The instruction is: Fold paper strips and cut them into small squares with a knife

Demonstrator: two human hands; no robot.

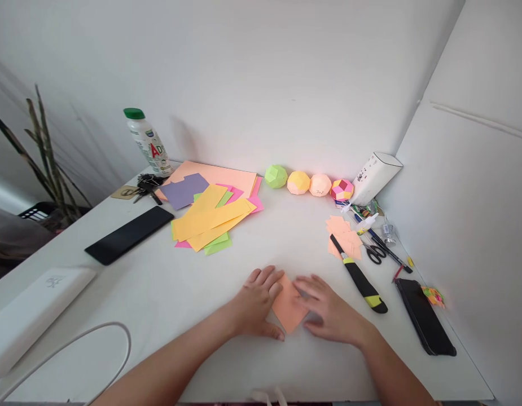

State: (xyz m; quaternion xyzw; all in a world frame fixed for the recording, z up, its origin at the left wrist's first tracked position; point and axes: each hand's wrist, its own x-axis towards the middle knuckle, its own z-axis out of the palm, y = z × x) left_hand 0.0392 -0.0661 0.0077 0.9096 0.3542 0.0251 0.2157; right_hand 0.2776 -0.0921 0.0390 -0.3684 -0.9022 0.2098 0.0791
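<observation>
A small orange paper square lies on the white table turned like a diamond. My left hand rests on its left side with the fingers laid flat and the thumb along the lower edge. From the right, my right hand presses down on the paper, fingers stretched across its upper right part. Neither hand holds anything off the table.
A utility knife, scissors, pens and a black phone lie to the right. Orange paper pieces, a stack of coloured sheets, several paper balls, a bottle and another phone sit further back.
</observation>
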